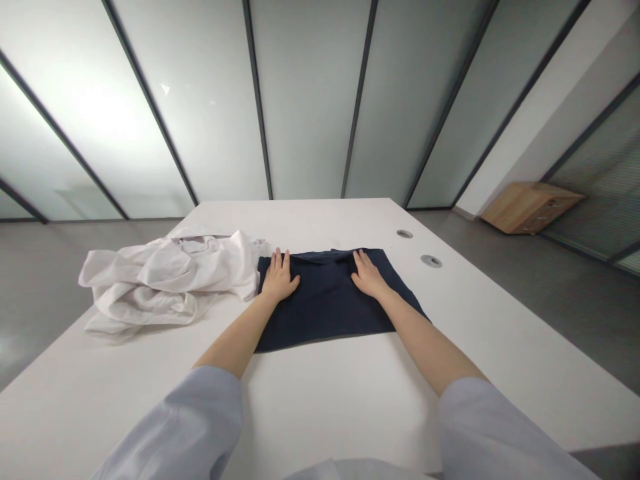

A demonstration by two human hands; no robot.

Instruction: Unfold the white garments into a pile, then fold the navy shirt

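Note:
A dark navy piece of folded clothing [325, 300] lies flat on the white table [340, 393], its exact kind hidden by the folding. My left hand [280, 277] rests palm down on its far left corner, fingers stretched out. On the far right part, my right hand [368, 275] also lies flat with its fingers extended. Between the two hands the cloth's far edge sags a little and shows a loose fold. Left of the navy clothing sits a crumpled heap of white cloth [175, 280], close to my left hand.
Two round cable grommets, one farther [405, 234] and one nearer [431, 261], are set in the table's right side. The white heap reaches the table's left edge. Beyond stand frosted glass panels [310, 100] and a wooden cabinet [530, 208] on the floor.

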